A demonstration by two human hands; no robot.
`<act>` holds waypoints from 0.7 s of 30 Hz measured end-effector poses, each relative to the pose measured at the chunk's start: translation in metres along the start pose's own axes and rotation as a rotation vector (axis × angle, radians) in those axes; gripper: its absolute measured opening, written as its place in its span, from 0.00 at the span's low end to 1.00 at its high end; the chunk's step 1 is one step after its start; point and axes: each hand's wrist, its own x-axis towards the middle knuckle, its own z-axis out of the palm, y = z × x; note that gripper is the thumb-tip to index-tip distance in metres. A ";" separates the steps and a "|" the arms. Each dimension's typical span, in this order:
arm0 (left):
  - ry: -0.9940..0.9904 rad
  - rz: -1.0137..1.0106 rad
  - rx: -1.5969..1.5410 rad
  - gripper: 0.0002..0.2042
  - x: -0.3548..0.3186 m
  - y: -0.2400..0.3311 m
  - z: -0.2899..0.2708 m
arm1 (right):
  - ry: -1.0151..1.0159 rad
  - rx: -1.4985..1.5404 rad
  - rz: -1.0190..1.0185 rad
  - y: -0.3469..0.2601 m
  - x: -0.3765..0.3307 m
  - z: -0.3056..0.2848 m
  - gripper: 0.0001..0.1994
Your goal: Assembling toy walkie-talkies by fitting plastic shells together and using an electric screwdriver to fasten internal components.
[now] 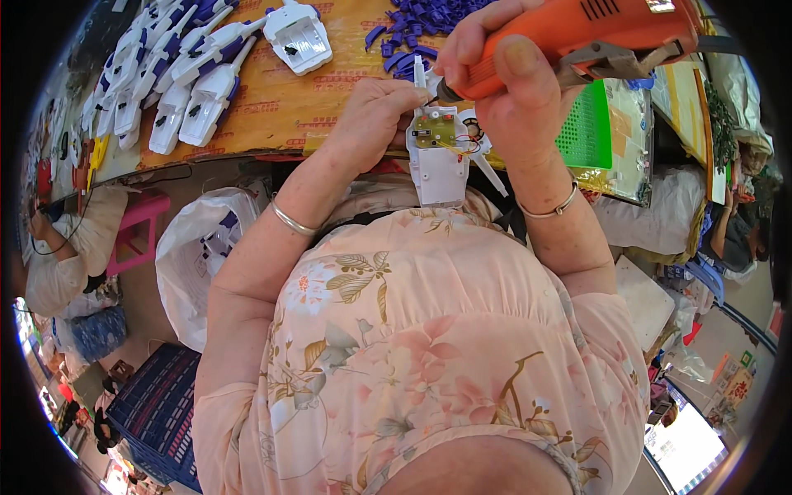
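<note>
My left hand [381,115] grips a white plastic housing [437,169] with a small green circuit board and thin wires showing in its open top. It is held just in front of my chest, at the table's near edge. My right hand [503,78] is closed around an orange electric screwdriver [594,33]. The tool's tip points down-left at the circuit board, right beside my left fingers. Silver bangles sit on both wrists.
A yellow-topped table [280,107] carries a row of white and blue plastic housings [177,74] at the left and a pile of small purple parts [417,25]. A green perforated tray [590,132] lies to the right. A white bag [194,247], pink stool [136,231] and blue crate [157,412] stand lower left; another person [62,256] sits far left.
</note>
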 end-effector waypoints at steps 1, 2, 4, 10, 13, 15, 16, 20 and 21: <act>0.000 0.000 0.007 0.10 0.000 0.001 0.000 | 0.001 0.000 -0.001 0.000 0.000 0.000 0.18; -0.001 0.001 0.013 0.10 0.000 0.001 0.000 | 0.001 -0.027 -0.004 -0.001 0.001 0.000 0.16; -0.002 0.002 0.017 0.10 0.001 -0.002 -0.002 | 0.002 -0.053 -0.008 -0.002 0.001 0.000 0.15; -0.010 0.009 0.024 0.10 0.003 -0.004 -0.004 | 0.023 -0.186 -0.013 0.005 0.008 -0.002 0.08; -0.003 0.020 0.034 0.11 0.003 -0.005 -0.002 | -0.296 -0.037 -0.727 0.022 0.020 -0.007 0.05; 0.020 0.033 0.036 0.11 -0.001 -0.003 -0.003 | 0.014 -0.372 -0.015 -0.007 0.000 0.009 0.04; 0.019 0.049 0.105 0.11 -0.003 0.001 0.000 | 0.020 -0.376 -0.018 0.002 0.007 0.003 0.04; 0.051 0.085 0.208 0.12 0.000 0.000 0.001 | -0.380 -0.224 -0.750 0.033 0.026 -0.016 0.03; 0.051 0.086 0.207 0.12 0.000 -0.001 0.000 | -0.383 -0.269 -0.742 0.032 0.025 -0.016 0.03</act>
